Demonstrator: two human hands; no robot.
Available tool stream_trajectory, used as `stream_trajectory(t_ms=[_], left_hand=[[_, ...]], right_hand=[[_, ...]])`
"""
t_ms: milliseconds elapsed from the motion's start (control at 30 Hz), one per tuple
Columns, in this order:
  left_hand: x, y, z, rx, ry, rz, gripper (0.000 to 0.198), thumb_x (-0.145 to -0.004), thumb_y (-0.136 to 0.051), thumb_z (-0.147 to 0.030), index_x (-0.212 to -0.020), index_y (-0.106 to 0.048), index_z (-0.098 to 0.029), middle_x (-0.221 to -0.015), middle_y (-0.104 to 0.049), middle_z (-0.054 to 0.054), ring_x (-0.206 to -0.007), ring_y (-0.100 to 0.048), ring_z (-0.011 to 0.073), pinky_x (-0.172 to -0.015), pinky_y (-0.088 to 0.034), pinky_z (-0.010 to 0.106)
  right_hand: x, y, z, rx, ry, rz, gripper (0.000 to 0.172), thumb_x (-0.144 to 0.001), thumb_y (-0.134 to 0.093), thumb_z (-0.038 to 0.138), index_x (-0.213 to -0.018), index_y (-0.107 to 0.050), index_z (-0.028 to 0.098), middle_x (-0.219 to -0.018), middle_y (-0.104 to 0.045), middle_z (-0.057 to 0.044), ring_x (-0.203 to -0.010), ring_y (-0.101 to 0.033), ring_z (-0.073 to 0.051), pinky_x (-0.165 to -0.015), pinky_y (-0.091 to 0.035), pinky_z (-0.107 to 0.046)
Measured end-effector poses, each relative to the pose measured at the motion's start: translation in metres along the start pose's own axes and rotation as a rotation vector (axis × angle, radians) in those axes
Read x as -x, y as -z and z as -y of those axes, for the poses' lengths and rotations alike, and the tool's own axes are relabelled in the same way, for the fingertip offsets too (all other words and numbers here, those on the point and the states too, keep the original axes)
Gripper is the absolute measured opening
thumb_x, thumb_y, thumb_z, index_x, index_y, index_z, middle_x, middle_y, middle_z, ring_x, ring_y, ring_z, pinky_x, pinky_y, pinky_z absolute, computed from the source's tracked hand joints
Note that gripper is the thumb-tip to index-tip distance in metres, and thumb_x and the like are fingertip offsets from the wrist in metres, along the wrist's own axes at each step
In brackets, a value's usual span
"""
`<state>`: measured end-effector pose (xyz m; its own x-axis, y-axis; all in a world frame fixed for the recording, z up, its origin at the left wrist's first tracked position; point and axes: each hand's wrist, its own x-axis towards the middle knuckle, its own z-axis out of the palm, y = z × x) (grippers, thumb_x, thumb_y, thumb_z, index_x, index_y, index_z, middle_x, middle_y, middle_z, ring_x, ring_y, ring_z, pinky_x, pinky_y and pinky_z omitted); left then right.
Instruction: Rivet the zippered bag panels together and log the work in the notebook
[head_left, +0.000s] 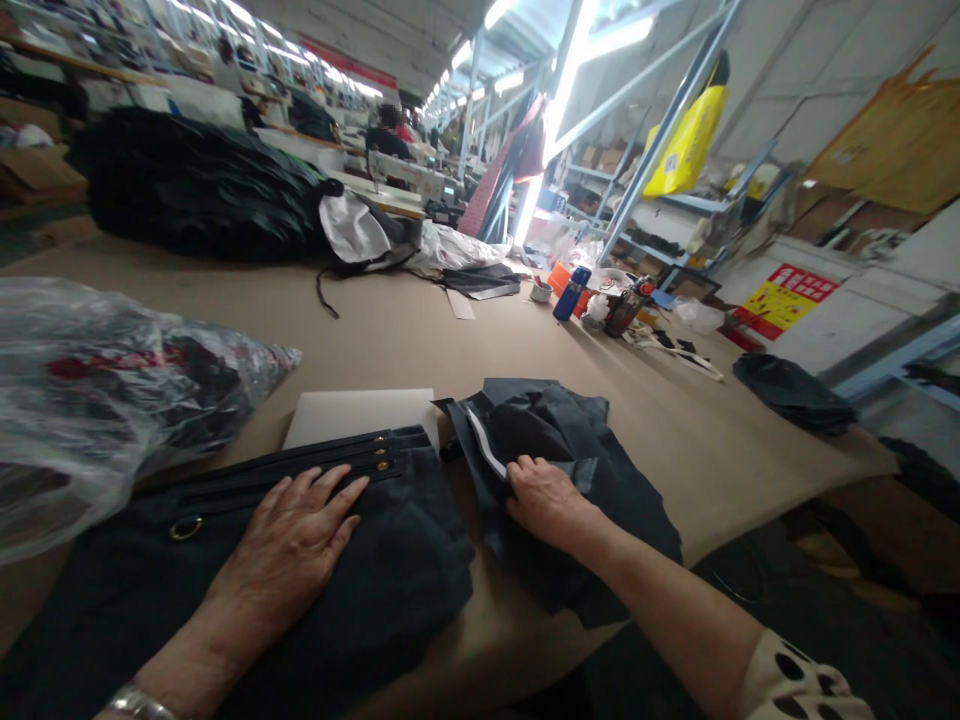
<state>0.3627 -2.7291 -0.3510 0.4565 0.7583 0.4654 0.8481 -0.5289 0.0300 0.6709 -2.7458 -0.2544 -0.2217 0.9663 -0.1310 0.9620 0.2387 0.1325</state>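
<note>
My left hand (300, 540) lies flat, fingers stretched out, on a stack of dark fabric pieces (405, 590) with black zips (352, 465) along the top edge. Gold zip pulls and a gold ring (186, 528) show on that stack. To the right, my right hand (547, 495) is closed on the edge of a dark cloth piece (540, 415), beside its white strip (486, 445). More dark cloth is spread beneath this hand. Behind the left stack, a white board (360, 415) lies partly covered.
A clear plastic bag (112, 380) bulges at the left. Farther back lie a large dark fabric pile (195, 185), a blue bottle (572, 293) and a brown bottle (626, 308). Folded dark cloth (791, 390) rests near the table's right edge.
</note>
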Motion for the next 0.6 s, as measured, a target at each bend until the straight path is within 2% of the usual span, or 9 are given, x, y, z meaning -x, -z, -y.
stream_trajectory(t_ms=[67, 167, 267, 367, 467, 600], left_hand=[[0.001, -0.001, 0.000, 0.005, 0.001, 0.009, 0.043, -0.091, -0.039, -0.033, -0.127, -0.058, -0.019, -0.133, -0.053, 0.013, -0.124, -0.046, 0.0354, -0.105, -0.033, 0.055], [-0.001, -0.001, 0.006, 0.026, 0.024, 0.043, 0.042, -0.090, -0.042, -0.034, -0.126, -0.059, -0.022, -0.133, -0.054, 0.011, -0.123, -0.047, 0.0338, -0.104, -0.035, 0.054], [-0.010, 0.010, 0.014, 0.089, 0.028, 0.064, 0.040, -0.088, -0.046, -0.036, -0.121, -0.062, -0.021, -0.129, -0.058, 0.011, -0.118, -0.052, 0.0304, -0.101, -0.041, 0.049], [-0.028, 0.035, 0.014, 0.146, 0.005, -0.003, 0.038, -0.087, -0.048, -0.038, -0.115, -0.065, -0.019, -0.123, -0.061, 0.012, -0.115, -0.054, 0.0292, -0.099, -0.045, 0.046], [-0.049, 0.068, -0.005, 0.208, -0.076, -0.110, 0.035, -0.090, -0.045, -0.039, -0.112, -0.065, -0.021, -0.118, -0.064, 0.010, -0.111, -0.057, 0.0280, -0.097, -0.047, 0.045], [-0.071, 0.103, -0.050, 0.296, -0.170, -0.213, 0.030, -0.093, -0.043, -0.029, -0.115, -0.061, -0.021, -0.120, -0.062, 0.008, -0.113, -0.056, 0.0269, -0.101, -0.046, 0.046]], right_hand=[[-0.007, -0.002, -0.004, -0.014, -0.016, 0.021, 0.019, -0.083, -0.051, 0.018, -0.093, -0.066, 0.011, -0.096, -0.066, -0.016, -0.088, -0.064, -0.026, -0.076, -0.047, -0.033], [-0.018, 0.015, -0.028, -0.059, -0.035, 0.024, 0.026, -0.088, -0.043, 0.017, -0.085, -0.068, 0.015, -0.087, -0.071, -0.013, -0.081, -0.067, -0.022, -0.072, -0.046, -0.029], [-0.024, 0.054, -0.061, -0.102, -0.064, -0.045, 0.029, -0.092, -0.042, 0.021, -0.091, -0.070, 0.016, -0.093, -0.072, -0.011, -0.086, -0.067, -0.020, -0.075, -0.046, -0.026], [-0.019, 0.098, -0.082, -0.096, -0.091, -0.167, 0.033, -0.094, -0.040, 0.026, -0.109, -0.068, 0.017, -0.107, -0.070, -0.012, -0.097, -0.065, -0.023, -0.084, -0.045, -0.030], [-0.011, 0.127, -0.078, -0.141, -0.019, -0.209, 0.030, -0.093, -0.044, 0.031, -0.108, -0.069, 0.022, -0.104, -0.072, -0.009, -0.094, -0.065, -0.023, -0.082, -0.044, -0.030], [-0.005, 0.133, -0.046, -0.307, 0.147, -0.211, 0.024, -0.090, -0.050, 0.033, -0.090, -0.071, 0.023, -0.082, -0.072, -0.003, -0.078, -0.064, -0.018, -0.070, -0.041, -0.026]])
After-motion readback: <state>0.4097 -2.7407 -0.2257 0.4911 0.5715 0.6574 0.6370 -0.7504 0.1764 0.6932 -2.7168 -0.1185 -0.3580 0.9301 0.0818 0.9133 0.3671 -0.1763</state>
